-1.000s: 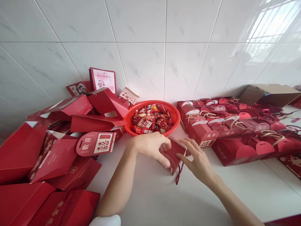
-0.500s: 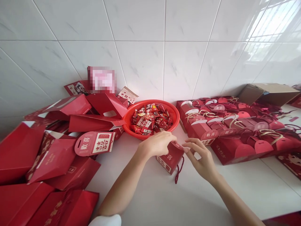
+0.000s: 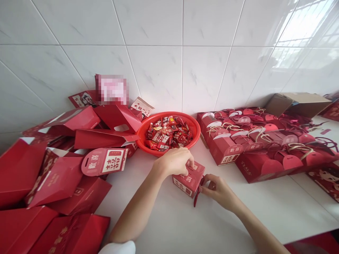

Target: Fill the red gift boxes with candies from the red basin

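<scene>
A small red gift box [image 3: 189, 180] with a pale printed label sits on the white table, its top flaps folded down. My left hand [image 3: 174, 162] lies over the box's top left, fingers bent and pressing on the flaps. At the box's right side my right hand [image 3: 215, 190] pinches a dark red cord [image 3: 196, 197] between thumb and fingers. Just behind the box stands a red plastic basket [image 3: 196, 135] of wrapped sweets [image 3: 169, 132].
Red unfilled-looking boxes [image 3: 60, 176] are heaped at the left. On the right stand rows of closed red boxes [image 3: 227, 150] with cord handles, and a brown cardboard box [image 3: 299, 102] is behind them. A tiled wall [image 3: 159, 70] bounds the back.
The box's top flaps have come down flat under my left hand. My right hand has dropped from the flap to the cord and taken hold of it.
</scene>
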Tool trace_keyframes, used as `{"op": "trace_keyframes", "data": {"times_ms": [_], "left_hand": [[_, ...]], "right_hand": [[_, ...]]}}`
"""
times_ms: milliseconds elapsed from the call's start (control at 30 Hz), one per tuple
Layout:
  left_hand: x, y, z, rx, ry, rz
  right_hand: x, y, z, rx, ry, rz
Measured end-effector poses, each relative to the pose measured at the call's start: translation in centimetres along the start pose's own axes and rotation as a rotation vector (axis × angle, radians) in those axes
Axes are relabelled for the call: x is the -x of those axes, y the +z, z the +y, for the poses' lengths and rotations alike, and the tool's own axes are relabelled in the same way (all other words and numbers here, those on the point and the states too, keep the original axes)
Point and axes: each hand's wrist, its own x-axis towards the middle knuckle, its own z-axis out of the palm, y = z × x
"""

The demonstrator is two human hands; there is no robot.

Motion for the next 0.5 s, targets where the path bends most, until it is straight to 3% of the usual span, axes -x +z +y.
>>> {"op": "trace_keyframes", "data": {"times_ms": [133, 233, 333, 500], "left_hand": [[0.1, -0.2, 0.2, -0.014, -0.011, -0.006], [0.1, 0.0, 0.4, -0.024, -0.017, -0.013], [0.0, 0.4, 0.9, -0.045, -0.015, -0.015], [0.2, 0.1, 1.3, -0.039, 0.038, -0.031]], "right_hand": [[0.3, -1.0, -1.1, -0.403, 0.004, -0.134], [0.6, -2.0, -2.3, -0.616, -0.012, -0.078], [0.5, -2.6, -3.6, -0.586, -0.079, 0.012], [-0.2, -2.2, -4.6, -0.224, -0.146, -0.058]]}}
